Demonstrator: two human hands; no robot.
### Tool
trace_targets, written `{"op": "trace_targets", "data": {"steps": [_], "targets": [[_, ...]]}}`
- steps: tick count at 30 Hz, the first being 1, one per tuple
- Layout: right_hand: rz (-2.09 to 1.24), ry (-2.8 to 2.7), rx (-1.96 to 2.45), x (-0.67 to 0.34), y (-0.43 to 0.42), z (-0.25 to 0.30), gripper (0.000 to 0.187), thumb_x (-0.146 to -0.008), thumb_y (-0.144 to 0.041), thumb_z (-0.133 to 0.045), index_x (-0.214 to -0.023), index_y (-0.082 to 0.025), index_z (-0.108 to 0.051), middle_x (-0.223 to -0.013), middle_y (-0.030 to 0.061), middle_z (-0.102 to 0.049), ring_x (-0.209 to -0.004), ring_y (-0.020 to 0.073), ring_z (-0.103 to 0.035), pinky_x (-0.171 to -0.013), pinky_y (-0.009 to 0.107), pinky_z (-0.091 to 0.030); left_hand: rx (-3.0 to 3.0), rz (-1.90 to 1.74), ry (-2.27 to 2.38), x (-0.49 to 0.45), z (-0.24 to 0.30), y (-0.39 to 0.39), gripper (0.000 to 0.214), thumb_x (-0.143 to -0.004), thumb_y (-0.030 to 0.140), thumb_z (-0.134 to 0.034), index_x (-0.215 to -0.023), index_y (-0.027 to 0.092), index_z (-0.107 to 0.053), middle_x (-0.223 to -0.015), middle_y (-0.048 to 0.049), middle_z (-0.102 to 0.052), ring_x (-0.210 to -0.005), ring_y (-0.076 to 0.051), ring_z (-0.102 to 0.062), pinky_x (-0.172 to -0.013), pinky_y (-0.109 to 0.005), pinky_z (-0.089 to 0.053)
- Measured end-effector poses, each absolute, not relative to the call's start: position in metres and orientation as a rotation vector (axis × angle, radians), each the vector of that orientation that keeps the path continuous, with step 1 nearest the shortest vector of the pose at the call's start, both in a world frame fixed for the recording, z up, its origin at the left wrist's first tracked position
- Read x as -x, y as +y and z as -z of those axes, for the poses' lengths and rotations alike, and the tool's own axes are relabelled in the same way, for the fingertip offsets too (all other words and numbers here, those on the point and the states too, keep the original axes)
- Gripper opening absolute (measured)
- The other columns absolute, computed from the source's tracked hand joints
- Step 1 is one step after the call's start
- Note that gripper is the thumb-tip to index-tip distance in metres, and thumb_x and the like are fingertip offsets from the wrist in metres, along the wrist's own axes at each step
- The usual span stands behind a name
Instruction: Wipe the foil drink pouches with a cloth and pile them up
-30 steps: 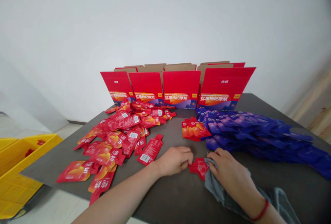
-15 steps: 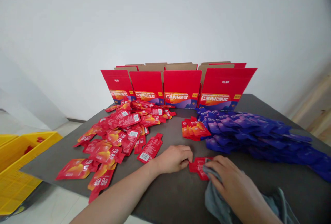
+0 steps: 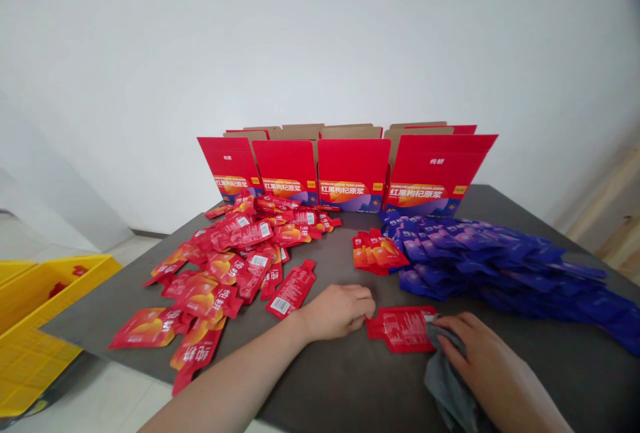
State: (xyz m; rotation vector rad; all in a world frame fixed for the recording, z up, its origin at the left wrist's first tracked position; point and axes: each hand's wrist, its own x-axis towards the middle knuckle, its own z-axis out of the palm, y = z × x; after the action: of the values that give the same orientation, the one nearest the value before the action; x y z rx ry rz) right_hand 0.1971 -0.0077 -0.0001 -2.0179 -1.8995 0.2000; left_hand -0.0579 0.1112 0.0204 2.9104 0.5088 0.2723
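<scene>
The left hand [image 3: 340, 310] is pinching the left corner of a red pouch [image 3: 400, 328] lying flat on the dark table [image 3: 345, 263], while the right hand [image 3: 480, 360] is pressing a bunched grey cloth [image 3: 447, 386] onto its right end. A hard drag of the cloth could be tugging the pouch free of so slight a pinch, toward the blue pouches [image 3: 490, 260]. 4 red boxes [image 3: 353, 170] are standing before a white wall.

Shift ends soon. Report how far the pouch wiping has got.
Done, apparently: a small neat stack of red pouches beside the blue pouches. In hand: the left hand pins one red pouch while the right hand presses a grey cloth at its edge. Left: the loose red pile; the boxes behind stand open.
</scene>
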Motion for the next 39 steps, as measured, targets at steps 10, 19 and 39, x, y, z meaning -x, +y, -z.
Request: {"op": "trace_targets", "data": {"steps": [10, 19, 39], "targets": [[-0.258, -1.827, 2.02, -0.218, -0.001, 0.01, 0.032, -0.088, -0.042, -0.039, -0.094, -0.026, -0.066, -0.098, 0.0053, -0.065, -0.087, 0.0186, -0.063, -0.081, 0.034, -0.046, -2.856, -0.433, 0.268, 0.055, -0.026, 0.104, 0.022, -0.093, 0.024, -0.05, -0.111, 0.023, -0.061, -0.129, -0.006, -0.058, -0.115, -0.021, -0.054, -0.096, -0.034, -0.041], [-0.285, -1.764, 1.964, -0.216, -0.002, 0.012, 0.036, -0.09, -0.043, -0.036, -0.099, -0.026, -0.066, -0.103, 0.0036, -0.067, -0.092, 0.0169, -0.064, -0.079, 0.031, -0.048, -1.839, -1.021, 0.998, 0.022, -0.049, 0.151, 0.026, -0.096, 0.032, -0.039, -0.096, 0.016, -0.059, -0.08, -0.0018, -0.065, -0.07, -0.014, -0.061, -0.069, -0.025, -0.05], [-0.31, -1.735, 1.949, -0.215, -0.003, 0.014, 0.032, -0.09, -0.042, -0.038, -0.098, -0.028, -0.065, -0.104, 0.0027, -0.067, -0.091, 0.0174, -0.064, -0.077, 0.032, -0.048, -2.248, -0.623, 1.284, -0.045, -0.062, 0.176, 0.039, -0.081, 0.031, -0.06, -0.117, 0.017, -0.056, -0.14, -0.0134, -0.039, -0.129, -0.028, -0.042, -0.107, -0.041, -0.036]]}}
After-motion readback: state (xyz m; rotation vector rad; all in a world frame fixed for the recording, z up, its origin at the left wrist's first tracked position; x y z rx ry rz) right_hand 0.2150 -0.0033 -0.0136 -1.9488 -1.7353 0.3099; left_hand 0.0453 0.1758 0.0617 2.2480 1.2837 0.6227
